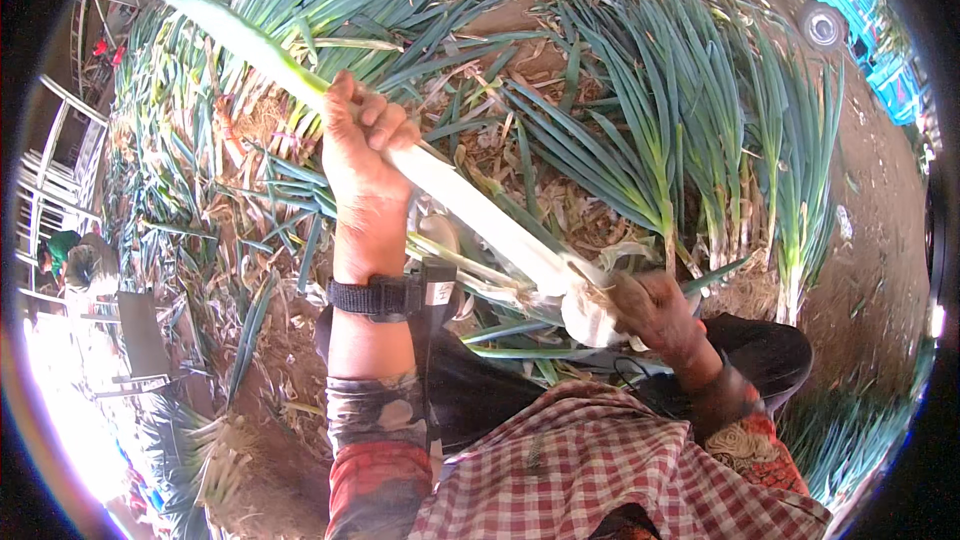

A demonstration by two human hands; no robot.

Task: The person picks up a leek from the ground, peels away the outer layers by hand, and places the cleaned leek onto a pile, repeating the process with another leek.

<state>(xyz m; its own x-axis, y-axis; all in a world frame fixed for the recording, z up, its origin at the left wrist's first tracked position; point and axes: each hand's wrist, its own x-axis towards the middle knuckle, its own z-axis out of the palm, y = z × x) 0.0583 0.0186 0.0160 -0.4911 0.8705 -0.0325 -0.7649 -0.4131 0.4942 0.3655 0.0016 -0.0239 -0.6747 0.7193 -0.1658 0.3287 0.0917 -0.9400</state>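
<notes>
A long green onion (pixel 465 202) slants across the middle, its green leaf end at the upper left and its white base at the lower right. My left hand (pixel 365 135) is wrapped round the stalk where green turns to white. At the base, my right hand (pixel 660 315) is closed, its fingers curled and partly smeared by motion. A pale, blurred flap (pixel 592 318) hangs beside those fingers; it looks like loose outer skin, but I cannot be sure. Trimmed green onion stalks (pixel 470 275) and leaves lie beneath, near my knees.
Upright bunches of green onions (pixel 690 130) stand ahead to the right. More green onions (pixel 180 120) cover the ground at the left. A bundle (pixel 215 460) lies lower left. A blue vehicle (pixel 880 40) is at the far right; a person (pixel 85 260) is at the far left.
</notes>
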